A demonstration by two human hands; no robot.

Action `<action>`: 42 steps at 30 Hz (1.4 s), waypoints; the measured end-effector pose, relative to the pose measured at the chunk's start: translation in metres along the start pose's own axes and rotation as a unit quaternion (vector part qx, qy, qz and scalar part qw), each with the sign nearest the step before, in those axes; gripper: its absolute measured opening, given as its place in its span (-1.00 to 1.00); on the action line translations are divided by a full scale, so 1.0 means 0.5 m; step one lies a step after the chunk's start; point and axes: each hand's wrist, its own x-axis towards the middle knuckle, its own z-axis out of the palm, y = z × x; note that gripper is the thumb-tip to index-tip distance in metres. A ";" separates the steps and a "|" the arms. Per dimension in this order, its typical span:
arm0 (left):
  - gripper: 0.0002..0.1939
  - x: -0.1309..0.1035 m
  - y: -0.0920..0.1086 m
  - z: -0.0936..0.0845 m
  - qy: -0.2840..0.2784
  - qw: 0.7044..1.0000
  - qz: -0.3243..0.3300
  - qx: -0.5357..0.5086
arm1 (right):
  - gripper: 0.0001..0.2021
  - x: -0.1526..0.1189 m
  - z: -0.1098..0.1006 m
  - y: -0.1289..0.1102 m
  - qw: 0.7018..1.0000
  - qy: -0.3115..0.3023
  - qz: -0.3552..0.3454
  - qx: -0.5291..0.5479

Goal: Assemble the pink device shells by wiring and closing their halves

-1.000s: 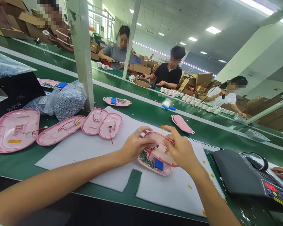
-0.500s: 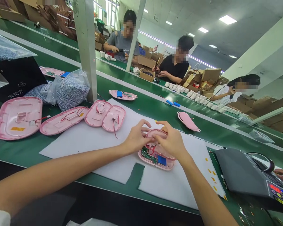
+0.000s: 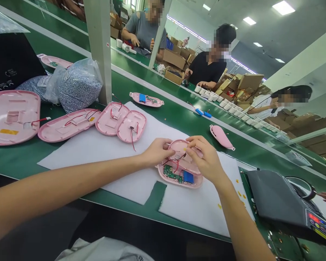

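On the white sheet (image 3: 157,127), a lower pink shell (image 3: 180,184) lies open near the middle, its circuit board (image 3: 171,173) and blue battery pack (image 3: 188,177) exposed, as an upper pink shell (image 3: 192,166) is held tilted over its far side. A worker's left hand (image 3: 159,151) grips the upper shell's rim, thumb and curled fingers closed on it; the right hand (image 3: 208,161) pinches what looks like a small yellow strip (image 3: 185,149) between thumb and forefinger. Red and black wires (image 3: 176,165) run loose between the halves. Two more shells overlap at the sheet's left edge; a grey device (image 3: 274,199) stands to its right. A slip of the left grip could tug a wire joint loose, and a crooked press could leave the strip creased or off the wires.
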 end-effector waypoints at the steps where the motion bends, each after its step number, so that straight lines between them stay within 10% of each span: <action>1: -0.72 -0.001 0.000 0.001 0.003 1.000 0.008 0.004 | -0.79 -0.003 0.001 -0.003 1.000 -0.009 -0.010 -0.027; 15: -0.83 -0.008 -0.003 0.005 -0.009 0.999 0.042 -0.002 | -0.84 0.010 0.047 0.000 0.978 0.004 -0.052 -0.201; 33: -0.83 -0.009 0.000 0.005 0.023 0.999 0.044 0.023 | -0.81 0.008 0.055 -0.001 0.986 0.007 -0.037 -0.163; 42: -0.82 -0.013 -0.001 -0.003 0.027 0.997 0.036 0.068 | -0.64 0.040 0.006 0.004 0.968 0.024 0.229 -0.097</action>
